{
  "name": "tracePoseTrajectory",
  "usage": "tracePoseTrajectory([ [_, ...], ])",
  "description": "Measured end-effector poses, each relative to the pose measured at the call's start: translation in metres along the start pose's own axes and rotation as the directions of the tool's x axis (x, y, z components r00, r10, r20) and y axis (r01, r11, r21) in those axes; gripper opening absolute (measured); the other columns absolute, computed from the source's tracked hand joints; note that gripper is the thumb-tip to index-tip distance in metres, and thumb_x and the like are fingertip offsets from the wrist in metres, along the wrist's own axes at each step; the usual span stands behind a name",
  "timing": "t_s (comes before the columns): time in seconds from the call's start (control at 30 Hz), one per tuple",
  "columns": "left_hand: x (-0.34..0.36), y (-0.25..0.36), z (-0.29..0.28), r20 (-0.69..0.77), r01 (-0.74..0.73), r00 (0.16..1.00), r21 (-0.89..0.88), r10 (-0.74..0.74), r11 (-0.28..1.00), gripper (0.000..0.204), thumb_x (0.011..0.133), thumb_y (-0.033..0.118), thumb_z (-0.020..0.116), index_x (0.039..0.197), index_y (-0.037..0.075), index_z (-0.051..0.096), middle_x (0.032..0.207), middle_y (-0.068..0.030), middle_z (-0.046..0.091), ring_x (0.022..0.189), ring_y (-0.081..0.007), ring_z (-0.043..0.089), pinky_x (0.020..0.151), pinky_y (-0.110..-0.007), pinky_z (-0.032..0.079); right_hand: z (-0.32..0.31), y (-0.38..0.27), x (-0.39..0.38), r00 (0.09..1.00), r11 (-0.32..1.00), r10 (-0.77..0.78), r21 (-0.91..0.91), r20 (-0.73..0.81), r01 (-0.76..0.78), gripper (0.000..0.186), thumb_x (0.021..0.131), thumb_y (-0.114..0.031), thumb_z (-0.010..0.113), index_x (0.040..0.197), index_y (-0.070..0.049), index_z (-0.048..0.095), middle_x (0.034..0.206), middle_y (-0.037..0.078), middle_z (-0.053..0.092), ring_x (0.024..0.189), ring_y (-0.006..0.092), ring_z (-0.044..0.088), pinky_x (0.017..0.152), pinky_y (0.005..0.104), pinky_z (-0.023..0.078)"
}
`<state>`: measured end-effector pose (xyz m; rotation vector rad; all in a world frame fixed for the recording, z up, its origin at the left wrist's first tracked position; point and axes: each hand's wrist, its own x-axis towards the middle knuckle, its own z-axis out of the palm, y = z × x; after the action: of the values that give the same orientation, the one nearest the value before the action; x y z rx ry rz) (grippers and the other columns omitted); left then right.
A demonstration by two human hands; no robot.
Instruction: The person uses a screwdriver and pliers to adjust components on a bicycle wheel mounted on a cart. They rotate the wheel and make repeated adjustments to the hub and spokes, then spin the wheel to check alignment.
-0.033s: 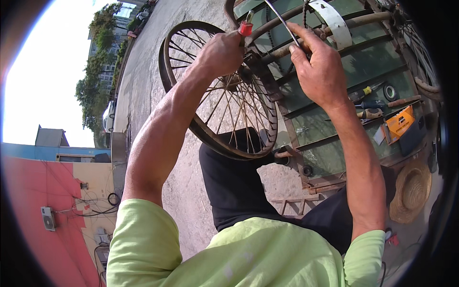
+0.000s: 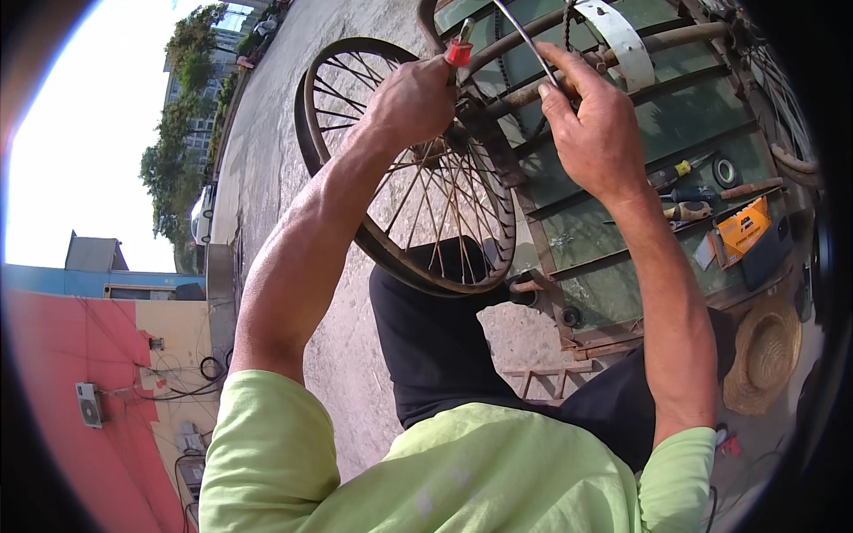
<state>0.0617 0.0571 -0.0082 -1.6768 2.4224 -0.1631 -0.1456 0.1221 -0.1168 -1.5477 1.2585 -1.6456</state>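
Observation:
My left hand (image 2: 407,101), fingers curled, grips a tool with a red piece and short metal end (image 2: 458,49) beside the rusty cycle frame (image 2: 498,107). My right hand (image 2: 597,133) holds a slim metal rod (image 2: 521,32) between thumb and fingers, angled across the frame tube. Between and above the hands, a chain (image 2: 566,19) hangs by the tubes, near a curved white metal piece (image 2: 622,44). A spoked wheel (image 2: 484,271) with a worn tire stands below my left hand, by my dark-trousered knee.
On the green slatted cart bed (image 2: 604,291) lie screwdrivers (image 2: 684,169), a tape roll (image 2: 724,171), an orange package (image 2: 745,229) and a dark flat object (image 2: 766,258). A straw hat (image 2: 761,355) sits at lower right. Pavement, a white car (image 2: 203,218) and a pink wall (image 2: 67,391) lie leftward.
My left hand and the red tool have shifted very slightly. Otherwise the scene looks the same.

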Motion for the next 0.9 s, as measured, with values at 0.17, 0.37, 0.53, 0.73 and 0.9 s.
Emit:
tracePoseTrajectory([
  [0.17, -0.033, 0.014, 0.014, -0.223, -0.038, 0.974, -0.018, 0.033, 0.999, 0.018, 0.097, 0.011, 0.065, 0.113, 0.001, 0.065, 0.089, -0.0202, 0.069, 0.088, -0.0407, 0.072, 0.080, -0.052, 0.057, -0.005, 0.007, -0.003, 0.998, 0.999, -0.039, 0.027, -0.038, 0.040, 0.042, 0.098, -0.014, 0.070, 0.140, -0.008, 0.068, 0.106, 0.020, 0.079, 0.090, 0.0349, 0.077, 0.084, 0.0429, 0.059],
  [0.37, -0.034, 0.023, -0.029, -0.103, 0.070, 0.992, 0.008, -0.068, 0.998, 0.023, 0.102, 0.021, 0.069, 0.098, -0.002, 0.066, 0.086, -0.0214, 0.070, 0.081, -0.0395, 0.070, 0.076, -0.053, 0.053, -0.011, 0.015, -0.001, 0.997, 0.996, -0.039, 0.079, -0.068, 0.045, 0.042, 0.098, -0.013, 0.070, 0.140, -0.009, 0.068, 0.109, 0.020, 0.078, 0.091, 0.0335, 0.077, 0.083, 0.0421, 0.059],
  [0.53, -0.010, 0.005, -0.042, -0.031, -0.064, 0.997, 0.097, 0.068, 0.993, 0.023, 0.103, 0.023, 0.069, 0.105, 0.001, 0.071, 0.089, -0.0194, 0.071, 0.081, -0.0354, 0.070, 0.074, -0.050, 0.053, -0.009, 0.011, 0.000, 0.998, 0.995, -0.016, 0.102, -0.062, 0.022, 0.044, 0.098, -0.015, 0.070, 0.141, -0.008, 0.068, 0.104, 0.020, 0.078, 0.086, 0.0318, 0.076, 0.083, 0.0420, 0.059],
  [0.73, 0.000, 0.000, -0.079, 0.029, -0.002, 1.000, -0.006, 0.002, 1.000, 0.028, 0.107, 0.026, 0.067, 0.113, -0.001, 0.073, 0.092, -0.0106, 0.074, 0.082, -0.0170, 0.072, 0.076, -0.035, 0.056, -0.015, 0.007, 0.000, 0.999, 0.997, 0.041, 0.066, 0.032, -0.043, 0.046, 0.098, -0.018, 0.068, 0.143, -0.006, 0.066, 0.099, 0.019, 0.077, 0.084, 0.0291, 0.076, 0.080, 0.0423, 0.058],
  [0.9, 0.016, -0.012, -0.085, -0.057, 0.001, 0.998, -0.141, -0.009, 0.990, 0.027, 0.107, 0.025, 0.066, 0.113, 0.000, 0.073, 0.089, -0.0105, 0.073, 0.083, -0.0168, 0.074, 0.079, -0.036, 0.058, -0.010, 0.020, -0.003, 0.999, 0.998, -0.042, 0.039, -0.025, 0.043, 0.046, 0.099, -0.018, 0.067, 0.143, -0.006, 0.066, 0.102, 0.020, 0.078, 0.086, 0.0300, 0.076, 0.082, 0.0422, 0.058],
])
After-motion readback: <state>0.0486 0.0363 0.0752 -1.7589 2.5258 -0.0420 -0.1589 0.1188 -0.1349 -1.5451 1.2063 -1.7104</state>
